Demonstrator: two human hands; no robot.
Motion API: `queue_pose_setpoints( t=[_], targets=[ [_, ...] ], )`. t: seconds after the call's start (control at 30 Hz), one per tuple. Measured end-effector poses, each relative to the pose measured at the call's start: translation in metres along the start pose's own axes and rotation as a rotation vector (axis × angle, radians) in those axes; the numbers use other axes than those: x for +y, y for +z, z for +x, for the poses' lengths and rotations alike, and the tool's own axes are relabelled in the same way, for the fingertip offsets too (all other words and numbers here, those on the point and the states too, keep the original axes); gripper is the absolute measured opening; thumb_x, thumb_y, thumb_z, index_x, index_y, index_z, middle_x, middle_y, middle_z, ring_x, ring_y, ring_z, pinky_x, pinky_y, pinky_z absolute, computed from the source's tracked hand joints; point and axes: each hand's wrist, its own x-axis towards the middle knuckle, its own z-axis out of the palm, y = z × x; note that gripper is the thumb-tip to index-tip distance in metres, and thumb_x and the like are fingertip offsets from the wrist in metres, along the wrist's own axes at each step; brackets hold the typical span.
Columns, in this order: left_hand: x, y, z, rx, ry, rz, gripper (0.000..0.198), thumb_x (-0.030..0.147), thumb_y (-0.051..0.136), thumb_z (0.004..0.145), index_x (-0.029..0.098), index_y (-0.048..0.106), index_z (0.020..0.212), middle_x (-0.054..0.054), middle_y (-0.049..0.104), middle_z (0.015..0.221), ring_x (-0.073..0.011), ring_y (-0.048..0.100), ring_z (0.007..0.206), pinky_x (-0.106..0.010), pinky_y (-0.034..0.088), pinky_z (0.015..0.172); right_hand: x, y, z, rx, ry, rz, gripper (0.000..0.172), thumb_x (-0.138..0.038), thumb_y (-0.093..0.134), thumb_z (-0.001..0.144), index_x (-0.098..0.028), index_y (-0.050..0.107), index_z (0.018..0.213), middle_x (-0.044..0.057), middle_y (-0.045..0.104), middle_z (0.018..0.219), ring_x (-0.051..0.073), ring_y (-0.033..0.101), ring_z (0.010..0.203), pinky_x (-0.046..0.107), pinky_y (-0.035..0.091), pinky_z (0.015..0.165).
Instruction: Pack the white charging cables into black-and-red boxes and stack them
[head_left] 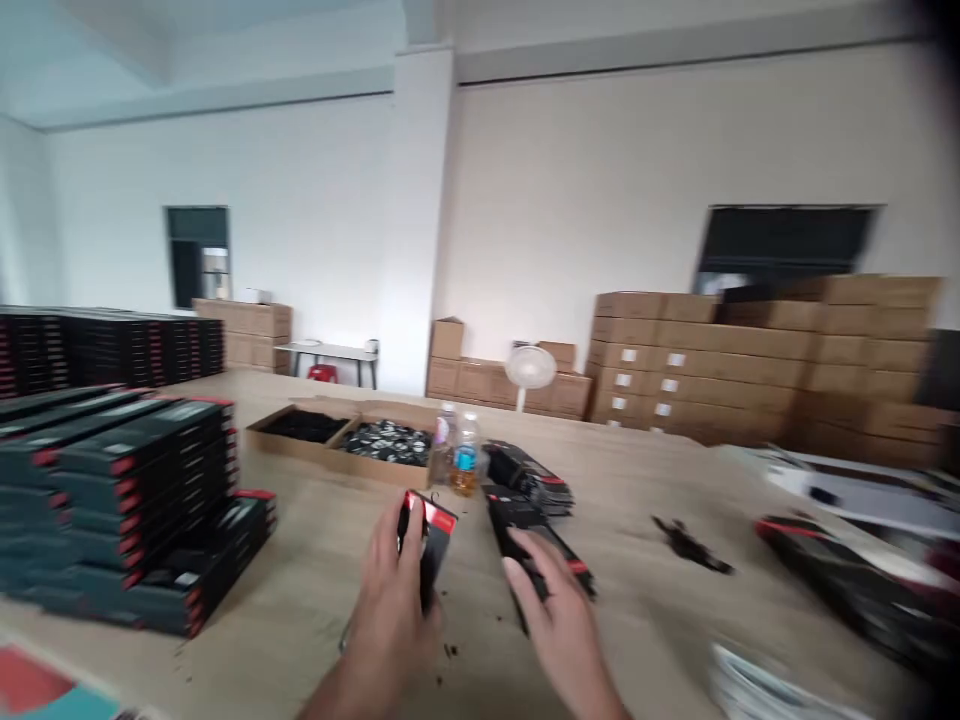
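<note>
Nearer than the blue-labelled bottle (466, 460), the right hand (559, 625) has thumb and fingers parted over a black package (529, 512); contact cannot be determined. The left hand (394, 590) pinches a black-and-red packet (438, 540). Bottle lettering: blurred, illegible. Beyond the bottle, rightward, cartons (739, 370) bear white labels (670, 385), unreadable.

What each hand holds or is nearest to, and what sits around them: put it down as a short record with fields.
Left hand: holding a black-and-red package
Right hand: at a flat black pack; grip unclear
Surface: wooden-looking table
Beyond the hands: two bottles; shallow open cartons
Left side: stacked black boxes with red edges
Image: blurred
</note>
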Motion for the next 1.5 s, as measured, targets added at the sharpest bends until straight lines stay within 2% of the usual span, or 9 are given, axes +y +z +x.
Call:
queue_pose_setpoints(
  t=[0.2,0.5,0.63,0.73,0.93,1.0,1.17,1.3,1.5],
  targets=[
    [-0.128,-0.103,0.049,-0.188,-0.311,0.491,0.076,0.014,0.059,0.073,0.011,0.039,0.146,-0.019,0.032,0.158,-0.0343,0.035,0.143,-0.047,0.029,0.117,0.106,0.02,0.015,0.025,-0.08,-0.617,0.061,-0.057,0.042,0.088,-0.011,0.064,0.122,0.022,0.062,0.131,0.038,0.055,0.123,0.056,0.04,0.106],
    [-0.198,-0.127,0.037,-0.316,-0.359,0.546,0.044,0.0,0.051,0.067,0.01,0.067,0.106,-0.019,0.068,0.123,-0.0286,0.056,0.128,-0.038,0.037,0.111,0.12,0.014,0.0,0.009,-0.039,-0.714,0.043,-0.041,0.041,0.087,-0.02,0.075,0.104,0.013,0.074,0.112,0.035,0.063,0.11,0.054,0.04,0.099],
    [-0.188,-0.12,0.039,-0.27,-0.31,0.508,0.051,0.006,0.053,0.072,0.006,0.061,0.122,-0.023,0.058,0.138,-0.033,0.046,0.137,-0.045,0.031,0.115,0.107,-0.002,0.0,0.051,-0.087,-0.666,0.039,-0.038,0.042,0.091,-0.021,0.076,0.098,0.012,0.077,0.105,0.033,0.066,0.1,0.051,0.04,0.095],
    [-0.145,-0.089,0.042,-0.28,-0.233,0.311,0.05,0.029,0.055,0.085,0.013,0.058,0.132,-0.016,0.054,0.145,-0.0283,0.046,0.139,-0.04,0.032,0.117,0.079,-0.011,0.003,0.156,-0.118,-0.613,0.04,-0.036,0.039,0.097,-0.019,0.075,0.102,0.014,0.077,0.104,0.03,0.066,0.097,0.045,0.039,0.092],
    [0.001,0.019,0.039,-0.592,-0.55,-1.172,0.057,0.066,0.048,0.089,0.028,0.061,0.128,-0.011,0.054,0.146,-0.028,0.057,0.128,-0.04,0.056,0.09,-0.002,0.03,0.015,0.098,-0.245,-0.35,0.031,-0.028,0.044,0.1,-0.02,0.073,0.107,0.011,0.076,0.1,0.026,0.065,0.091,0.04,0.04,0.084],
    [0.024,0.05,0.047,-0.472,-0.761,-1.416,0.053,0.064,0.051,0.088,0.019,0.067,0.112,-0.014,0.069,0.125,-0.0262,0.067,0.111,-0.035,0.058,0.081,-0.016,0.05,0.019,-0.018,-0.263,-0.241,0.031,-0.022,0.043,0.099,-0.021,0.071,0.112,0.01,0.075,0.105,0.026,0.064,0.095,0.041,0.041,0.088],
    [-0.011,0.078,0.07,-0.184,-0.959,-1.42,0.025,0.034,0.06,0.084,0.014,0.064,0.1,-0.01,0.076,0.094,-0.0201,0.073,0.085,-0.028,0.06,0.067,0.005,0.078,0.021,-0.168,-0.209,0.024,0.029,-0.019,0.047,0.096,-0.023,0.07,0.112,0.009,0.07,0.12,0.024,0.061,0.112,0.039,0.046,0.096],
    [-0.053,0.07,0.072,-0.206,-0.953,-1.334,0.025,0.022,0.065,0.077,0.011,0.066,0.1,-0.013,0.076,0.096,-0.0244,0.074,0.087,-0.031,0.061,0.059,0.029,0.089,0.008,-0.406,-0.065,0.036,0.024,-0.007,0.053,0.081,-0.022,0.071,0.087,0.004,0.07,0.091,0.022,0.064,0.092,0.033,0.049,0.083],
    [-0.055,0.071,0.07,-0.276,-0.882,-1.295,0.021,0.017,0.068,0.071,0.011,0.071,0.091,-0.013,0.078,0.089,-0.0247,0.075,0.084,-0.028,0.061,0.058,0.017,0.11,-0.006,-0.58,-0.002,0.07,0.033,0.0,0.055,0.063,-0.022,0.065,0.086,0.001,0.066,0.088,0.019,0.061,0.085,0.028,0.046,0.076]
  ],
)
